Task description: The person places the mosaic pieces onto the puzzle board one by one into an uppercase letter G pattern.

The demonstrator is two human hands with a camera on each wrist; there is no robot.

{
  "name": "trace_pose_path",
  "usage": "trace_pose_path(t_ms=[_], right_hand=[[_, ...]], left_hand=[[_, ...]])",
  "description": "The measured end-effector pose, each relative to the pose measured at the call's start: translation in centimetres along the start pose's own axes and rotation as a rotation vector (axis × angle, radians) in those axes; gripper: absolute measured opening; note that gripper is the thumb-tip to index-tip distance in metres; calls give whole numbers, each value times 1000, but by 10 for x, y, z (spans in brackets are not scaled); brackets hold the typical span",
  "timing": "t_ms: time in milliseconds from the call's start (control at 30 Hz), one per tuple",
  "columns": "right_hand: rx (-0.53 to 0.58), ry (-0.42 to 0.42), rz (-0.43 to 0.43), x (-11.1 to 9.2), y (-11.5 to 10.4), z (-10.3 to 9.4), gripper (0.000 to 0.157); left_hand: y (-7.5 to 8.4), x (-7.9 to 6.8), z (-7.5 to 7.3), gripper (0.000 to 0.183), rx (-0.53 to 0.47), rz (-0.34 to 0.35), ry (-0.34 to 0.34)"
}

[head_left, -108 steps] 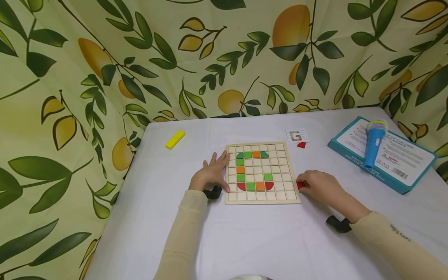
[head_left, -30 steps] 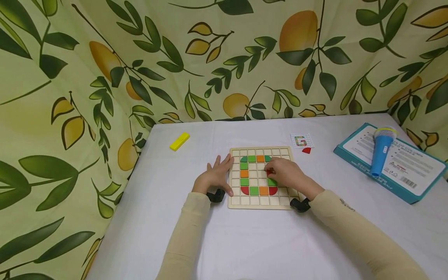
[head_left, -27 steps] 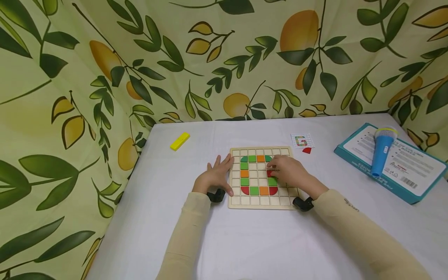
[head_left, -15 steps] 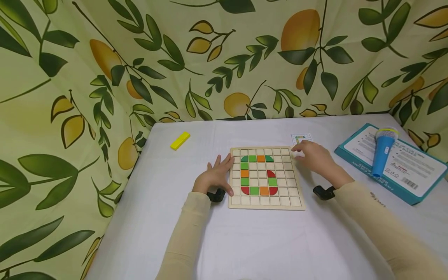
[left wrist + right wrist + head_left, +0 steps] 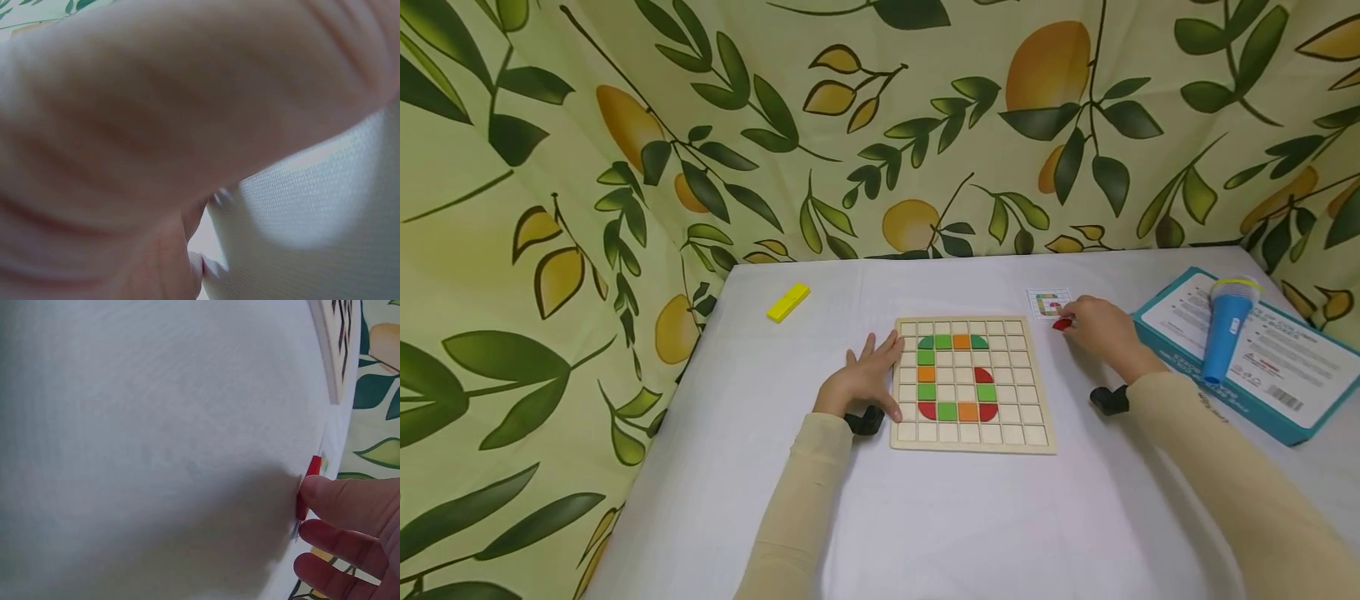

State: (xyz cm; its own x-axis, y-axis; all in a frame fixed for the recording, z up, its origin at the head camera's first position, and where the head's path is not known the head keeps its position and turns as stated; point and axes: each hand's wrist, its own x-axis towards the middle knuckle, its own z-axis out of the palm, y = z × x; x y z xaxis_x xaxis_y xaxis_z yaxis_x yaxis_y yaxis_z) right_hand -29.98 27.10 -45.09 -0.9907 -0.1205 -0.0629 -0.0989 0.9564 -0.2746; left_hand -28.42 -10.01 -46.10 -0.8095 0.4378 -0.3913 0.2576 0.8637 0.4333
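A wooden grid board (image 5: 1015, 435) lies on the white table, with green, orange and red tiles set in its squares in a G-like outline. My left hand (image 5: 859, 382) rests with spread fingers along the board's left edge. Beyond the board's right side, my right hand (image 5: 1101, 329) pinches a red rounded tile (image 5: 1061, 324) beside the small pattern card (image 5: 1043, 303). In the right wrist view the thumb presses on that red tile (image 5: 314, 466). Another red rounded tile (image 5: 983, 376) sits in the board above a green square. The left wrist view is mostly filled by blurred skin.
A teal-edged box (image 5: 1270, 392) lies at the right with a blue toy microphone (image 5: 1227, 329) on top of it. At the back left is a yellow bar-shaped piece (image 5: 788, 302). A leaf-and-fruit patterned cloth (image 5: 910, 225) hangs behind the table.
My right hand placed a red tile on the board, let go, and moved right and back to the other red tile by the card. My left hand stayed at the board's edge.
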Motion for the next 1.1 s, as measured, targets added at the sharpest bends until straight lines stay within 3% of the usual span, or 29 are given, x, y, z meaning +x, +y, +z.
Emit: trace_pose_path(t_ms=[400, 700, 1100], right_hand=[[2, -16, -19, 0, -3, -2, 28], [21, 53, -175, -10, -52, -5, 23], [62, 26, -396, -19, -103, 22, 18]], left_hand=[[1, 0, -1, 135, -2, 17, 11], [1, -2, -2, 135, -9, 6, -1], [1, -4, -3, 135, -16, 24, -8]])
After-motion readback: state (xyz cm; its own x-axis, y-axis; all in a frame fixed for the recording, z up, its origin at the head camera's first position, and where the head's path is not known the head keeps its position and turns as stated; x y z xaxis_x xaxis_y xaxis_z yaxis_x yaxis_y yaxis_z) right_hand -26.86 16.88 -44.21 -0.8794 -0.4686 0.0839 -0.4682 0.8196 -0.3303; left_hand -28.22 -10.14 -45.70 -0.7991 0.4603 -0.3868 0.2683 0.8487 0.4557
